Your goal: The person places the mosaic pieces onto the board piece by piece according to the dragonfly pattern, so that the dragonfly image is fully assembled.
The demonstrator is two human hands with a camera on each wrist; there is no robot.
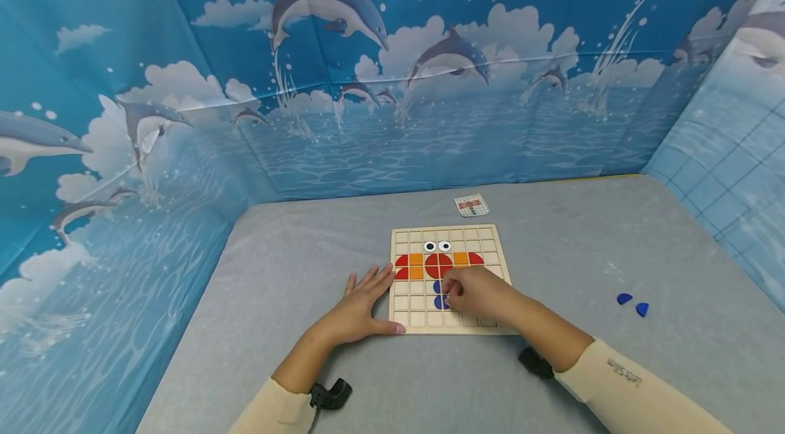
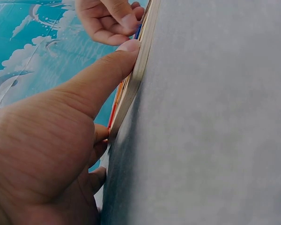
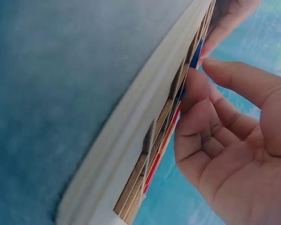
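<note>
A square wooden grid board [image 1: 411,318] lies on the grey-covered table. Red quarter-circle pieces [image 1: 433,272], orange square pieces [image 1: 416,272] and two round eye pieces [image 1: 444,246] are set in its cells. Below the red circle sit blue quarter-circle pieces [image 1: 438,302]. My left hand [image 1: 356,311] has its fingers spread along the board's left edge, thumb resting on the near left corner. Over the blue pieces, my right hand [image 1: 481,292] bends its fingers, thumb and index fingertips at a blue piece [image 3: 196,54]; the fingers partly cover it.
Two loose blue pieces [image 1: 624,298] lie on the table to the right. A small printed card [image 1: 471,205] with a grid picture lies behind the board. A dolphin-patterned curtain [image 1: 392,114] stands along the table's back and sides.
</note>
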